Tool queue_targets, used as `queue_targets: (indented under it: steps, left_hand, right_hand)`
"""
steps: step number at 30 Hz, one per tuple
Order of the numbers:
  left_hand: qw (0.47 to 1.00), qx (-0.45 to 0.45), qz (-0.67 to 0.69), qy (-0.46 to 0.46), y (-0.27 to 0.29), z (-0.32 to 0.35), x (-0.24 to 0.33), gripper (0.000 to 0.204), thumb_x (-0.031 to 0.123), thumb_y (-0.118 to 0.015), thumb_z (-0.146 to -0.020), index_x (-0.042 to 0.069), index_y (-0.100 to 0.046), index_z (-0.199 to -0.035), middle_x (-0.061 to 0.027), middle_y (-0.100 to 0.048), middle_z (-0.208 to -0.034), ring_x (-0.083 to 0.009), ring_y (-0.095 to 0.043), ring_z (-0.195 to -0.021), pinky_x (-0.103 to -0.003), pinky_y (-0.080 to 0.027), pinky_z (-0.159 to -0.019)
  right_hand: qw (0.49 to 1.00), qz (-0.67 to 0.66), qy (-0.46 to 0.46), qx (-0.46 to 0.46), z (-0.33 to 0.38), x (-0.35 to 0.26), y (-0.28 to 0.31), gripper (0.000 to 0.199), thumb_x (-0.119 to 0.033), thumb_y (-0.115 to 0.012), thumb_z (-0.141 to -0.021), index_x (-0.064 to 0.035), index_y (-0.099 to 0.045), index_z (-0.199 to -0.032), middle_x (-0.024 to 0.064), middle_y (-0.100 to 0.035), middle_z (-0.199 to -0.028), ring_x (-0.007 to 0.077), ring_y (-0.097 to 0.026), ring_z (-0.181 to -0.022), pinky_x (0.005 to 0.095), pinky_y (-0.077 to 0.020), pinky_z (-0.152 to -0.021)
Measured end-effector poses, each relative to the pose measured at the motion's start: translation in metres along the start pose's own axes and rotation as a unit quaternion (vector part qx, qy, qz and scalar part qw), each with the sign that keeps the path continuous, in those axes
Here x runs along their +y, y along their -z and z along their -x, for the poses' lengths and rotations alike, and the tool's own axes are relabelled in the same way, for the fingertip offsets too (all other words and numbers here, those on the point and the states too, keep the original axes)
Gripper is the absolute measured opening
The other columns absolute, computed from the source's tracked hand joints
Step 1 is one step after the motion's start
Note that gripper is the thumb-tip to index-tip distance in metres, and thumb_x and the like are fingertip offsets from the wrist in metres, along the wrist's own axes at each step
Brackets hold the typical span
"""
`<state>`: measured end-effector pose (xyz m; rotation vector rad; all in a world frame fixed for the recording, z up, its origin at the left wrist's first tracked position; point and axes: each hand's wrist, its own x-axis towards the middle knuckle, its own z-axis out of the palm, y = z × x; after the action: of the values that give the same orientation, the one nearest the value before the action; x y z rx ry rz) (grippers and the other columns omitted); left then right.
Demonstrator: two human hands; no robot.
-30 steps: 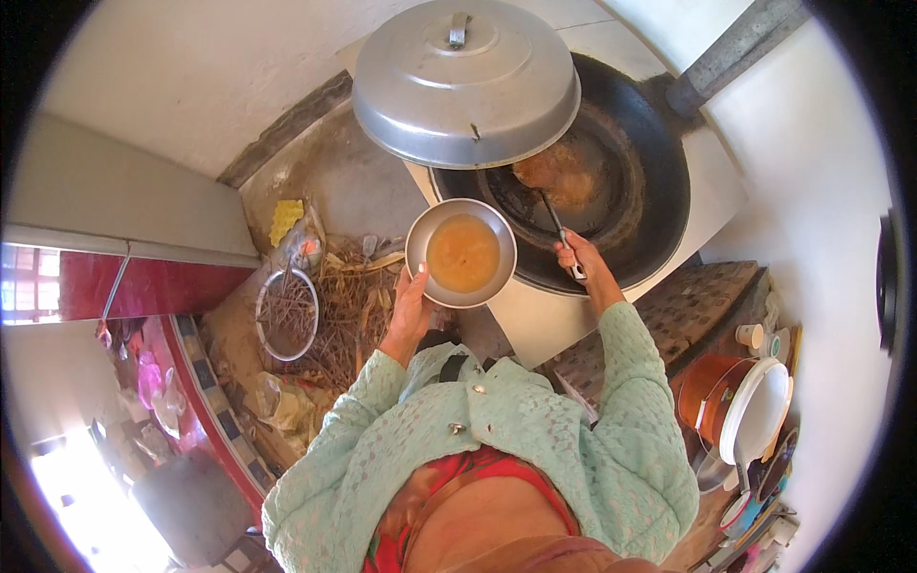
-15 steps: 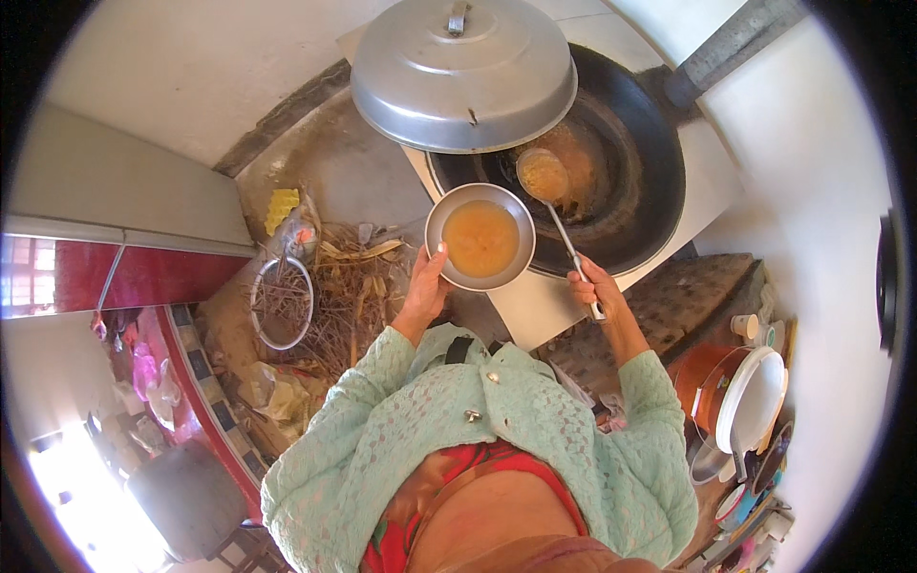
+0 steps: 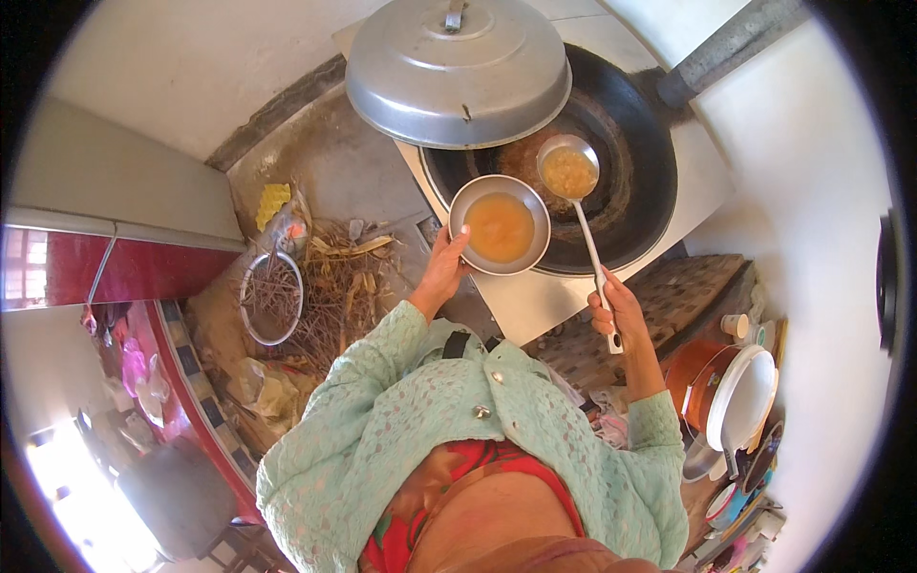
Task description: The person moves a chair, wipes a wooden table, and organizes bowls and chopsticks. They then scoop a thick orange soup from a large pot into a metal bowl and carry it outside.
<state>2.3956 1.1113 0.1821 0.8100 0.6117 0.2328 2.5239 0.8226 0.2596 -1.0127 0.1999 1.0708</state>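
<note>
1 black wok (image 3: 642,205) is seated in the pale stove top (image 3: 521,310). On the grey floor (image 3: 346,172), dry sticks (image 3: 336,310) are heaped beside 1 pale-rimmed tub (image 3: 274,341); 1 crumpled bag (image 3: 267,390) is laid nearby.

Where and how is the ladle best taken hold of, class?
Probably by the near end of the ladle's handle, coming from the near right, where the right hand holds it. The long handle slants away from the scoop, which holds brownish liquid over the wok and is best kept level.

The ladle (image 3: 586,229) and bowl (image 3: 499,185) look smooth metal, the lid (image 3: 458,81) glossier metal, the wok (image 3: 642,172) matt.
</note>
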Motion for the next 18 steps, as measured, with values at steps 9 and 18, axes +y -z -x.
queue_targets:
  steps: [9, 18]
  left_hand:
    - [1.000, 0.001, -0.004, -0.002, -0.015, -0.025, 0.006, 0.070, 0.044, -0.059, -0.084, 0.004, -0.027, -0.130, -0.0129, -0.048, -0.119, -0.0236, -0.057, -0.100, -0.039, -0.055, -0.072]
    - [1.000, 0.002, 0.018, -0.026, -0.015, -0.026, 0.014, 0.063, 0.042, -0.058, -0.086, 0.005, -0.031, -0.128, -0.0108, -0.050, -0.117, -0.0214, -0.057, -0.099, -0.038, -0.055, -0.071]
  right_hand:
    - [0.991, 0.134, 0.014, 0.024, 0.035, -0.011, -0.044, 0.051, -0.019, -0.046, -0.095, -0.0102, -0.027, -0.141, 0.0060, -0.052, -0.072, 0.0077, -0.039, -0.043, 0.0217, -0.0335, -0.035]
    - [0.871, 0.458, 0.171, 0.055, 0.025, 0.023, -0.036, 0.047, -0.014, -0.044, -0.094, -0.0108, -0.032, -0.140, 0.0035, -0.052, -0.079, 0.0079, -0.043, -0.055, 0.0212, -0.0395, -0.050]
